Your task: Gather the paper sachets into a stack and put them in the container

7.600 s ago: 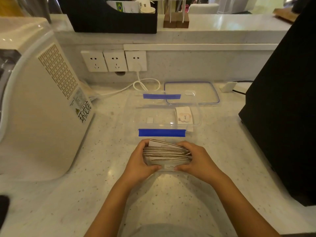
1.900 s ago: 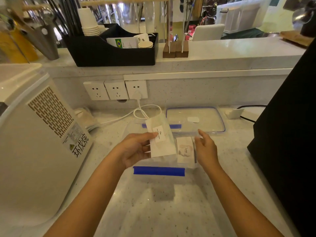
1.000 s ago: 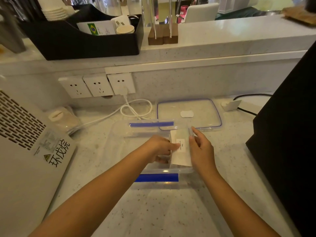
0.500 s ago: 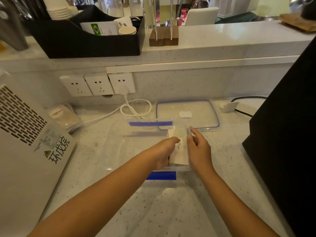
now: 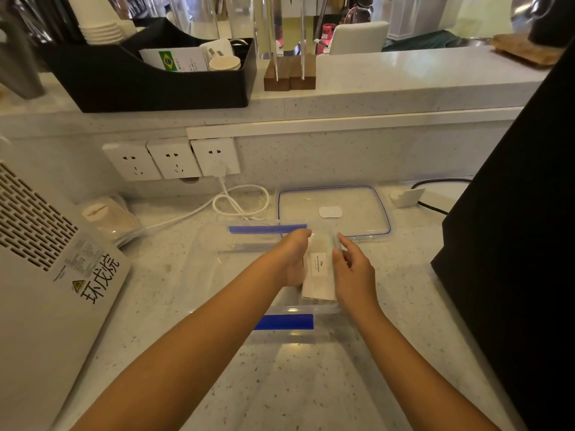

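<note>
A clear plastic container (image 5: 217,275) with blue clips on its near and far sides sits on the counter. A stack of white paper sachets (image 5: 320,272) with a small printed label stands at the container's right end. My left hand (image 5: 294,259) reaches into the container and presses against the stack's left side. My right hand (image 5: 351,272) rests on the stack's right side at the container's right wall, fingers slightly spread. The lower sachets are hidden behind my hands.
The container's clear lid (image 5: 336,211) with a blue seal lies behind it. A large white appliance (image 5: 46,275) stands at the left, a black machine (image 5: 513,244) at the right. A white cable (image 5: 239,200) runs from the wall sockets (image 5: 171,160).
The stack went from the counter in front of the container into its right end. Over the last second both hands stay on it and the view tilts slightly.
</note>
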